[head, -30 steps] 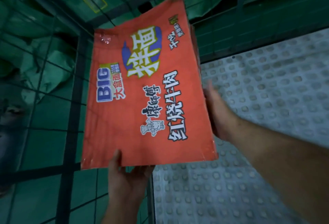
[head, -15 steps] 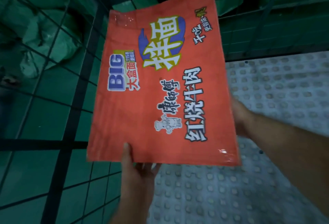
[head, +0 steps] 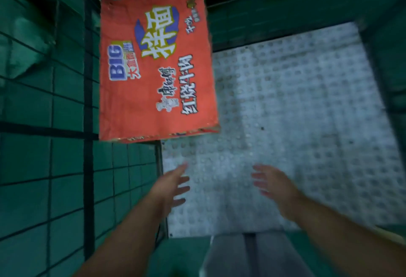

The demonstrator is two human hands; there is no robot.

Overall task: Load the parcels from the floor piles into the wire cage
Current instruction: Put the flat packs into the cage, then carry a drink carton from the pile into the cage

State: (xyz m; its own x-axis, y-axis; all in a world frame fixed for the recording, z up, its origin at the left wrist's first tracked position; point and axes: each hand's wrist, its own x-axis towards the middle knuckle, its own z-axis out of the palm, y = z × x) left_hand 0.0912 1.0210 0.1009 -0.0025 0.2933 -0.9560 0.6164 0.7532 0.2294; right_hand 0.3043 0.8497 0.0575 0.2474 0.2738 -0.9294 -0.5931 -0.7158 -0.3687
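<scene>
Head view, looking down into the cage (head: 88, 166): one red box (head: 153, 67) with white and blue print lies ahead of both hands and well apart from them, its broad printed face turned up to the camera and its left edge against the cage's left wire wall. Its near edge shows a thin strip of the side panel. Whether it rests on the studded grey floor (head: 296, 111) of the cage or is in the air above it cannot be told; the frame is blurred. The left hand (head: 173, 186) reaches forward below the box's near edge, fingers straight and slightly spread, holding nothing. The right hand (head: 274, 184) is level with it to the right, over the studded floor, palm turned inward, fingers loosely spread, also holding nothing. By count: one box, two hands, one cage, and several green sacks (head: 26, 34) beyond the wire on the left and at the top, their number unclear. Half a second ago the left hand gripped the box's near edge with the thumb on the printed face, and the right hand steadied its right side; now both have let go and the box sits farther from them, deeper in the cage.
</scene>
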